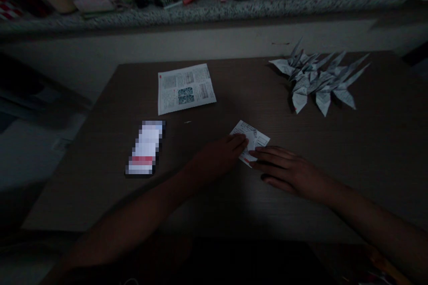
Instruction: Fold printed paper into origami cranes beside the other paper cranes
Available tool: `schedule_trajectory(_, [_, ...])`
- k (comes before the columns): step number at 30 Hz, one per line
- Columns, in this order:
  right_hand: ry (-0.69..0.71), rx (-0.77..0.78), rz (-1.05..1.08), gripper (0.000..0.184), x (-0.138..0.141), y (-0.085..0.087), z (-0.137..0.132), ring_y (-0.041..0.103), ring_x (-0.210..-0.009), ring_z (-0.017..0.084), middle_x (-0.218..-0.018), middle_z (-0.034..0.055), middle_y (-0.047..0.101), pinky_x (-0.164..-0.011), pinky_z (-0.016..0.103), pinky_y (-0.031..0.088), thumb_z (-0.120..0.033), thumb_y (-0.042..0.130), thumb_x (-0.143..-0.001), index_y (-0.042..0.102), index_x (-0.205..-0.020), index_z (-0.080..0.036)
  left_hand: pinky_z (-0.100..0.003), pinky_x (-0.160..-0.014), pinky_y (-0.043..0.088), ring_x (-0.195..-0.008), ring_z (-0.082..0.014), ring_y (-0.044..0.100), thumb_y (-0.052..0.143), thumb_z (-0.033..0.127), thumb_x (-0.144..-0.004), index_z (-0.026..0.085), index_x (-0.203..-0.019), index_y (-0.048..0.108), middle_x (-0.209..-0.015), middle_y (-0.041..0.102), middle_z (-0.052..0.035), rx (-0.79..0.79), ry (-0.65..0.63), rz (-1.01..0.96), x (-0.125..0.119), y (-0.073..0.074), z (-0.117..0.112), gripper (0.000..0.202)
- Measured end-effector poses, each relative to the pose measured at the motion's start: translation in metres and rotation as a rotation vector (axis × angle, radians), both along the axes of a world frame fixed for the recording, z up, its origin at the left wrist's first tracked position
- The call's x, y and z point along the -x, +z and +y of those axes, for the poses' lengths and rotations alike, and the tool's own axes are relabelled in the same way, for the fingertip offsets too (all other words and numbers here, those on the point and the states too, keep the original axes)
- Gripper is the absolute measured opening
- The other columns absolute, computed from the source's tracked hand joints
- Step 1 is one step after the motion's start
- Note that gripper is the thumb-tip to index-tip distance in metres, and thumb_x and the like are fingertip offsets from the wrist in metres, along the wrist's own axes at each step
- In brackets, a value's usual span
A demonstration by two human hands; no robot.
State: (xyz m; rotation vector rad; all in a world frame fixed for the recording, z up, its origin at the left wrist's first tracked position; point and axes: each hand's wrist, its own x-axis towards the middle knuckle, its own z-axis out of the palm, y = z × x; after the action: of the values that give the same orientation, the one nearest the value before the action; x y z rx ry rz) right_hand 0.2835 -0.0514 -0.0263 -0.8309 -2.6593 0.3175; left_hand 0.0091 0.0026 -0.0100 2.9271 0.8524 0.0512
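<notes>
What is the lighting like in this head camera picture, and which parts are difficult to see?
In the head view, the light is dim: the left hand and right hand sit in heavy shadow, the folded paper stays bright, and a pixelated block hides one object.

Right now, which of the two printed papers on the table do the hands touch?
The small paper, touched by the left hand and right hand; the larger printed sheet lies flat, untouched, away from both hands.

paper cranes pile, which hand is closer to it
Right. The right hand lies in front of the paper cranes, slightly to their left. The left hand is farther left, on the other side of the small printed paper that both hands touch.
</notes>
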Motion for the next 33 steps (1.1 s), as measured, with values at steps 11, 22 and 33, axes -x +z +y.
schedule_trajectory(11, [-0.025,0.012,0.016,0.053,-0.0008,-0.0008,-0.0004,0.054,-0.142,0.028,-0.154,0.0108,0.058,-0.118,0.053,0.047,-0.026,0.06,-0.103,0.049,-0.155,-0.024,-0.037,-0.116,0.047,-0.145,-0.0257,0.05,0.043,0.012,-0.107,0.008,-0.153,0.045,-0.159,0.048,-0.016,0.03,0.004,-0.025,-0.0004,0.0005,0.0015,0.046])
schedule_trajectory(22, [-0.055,0.034,0.008,0.05,0.0013,-0.0003,0.0005,0.057,-0.138,0.029,-0.15,0.0102,0.062,-0.116,0.053,0.048,-0.03,0.062,-0.101,0.055,-0.151,-0.026,-0.036,-0.115,0.047,-0.146,-0.0233,0.049,0.04,0.013,-0.107,0.011,-0.152,0.047,-0.159,0.049,-0.0145,0.063,0.026,-0.028,-0.0024,0.0043,0.001,0.045])
schedule_trajectory(33, [-0.014,0.026,0.039,0.052,0.0005,0.0006,-0.0006,0.054,-0.142,0.028,-0.153,0.0108,0.058,-0.116,0.056,0.047,-0.028,0.063,-0.101,0.053,-0.152,-0.025,-0.036,-0.116,0.047,-0.147,-0.0243,0.047,0.04,0.012,-0.107,0.008,-0.155,0.04,-0.162,0.045,-0.0159,0.065,0.023,0.024,-0.0019,0.0074,-0.0004,0.048])
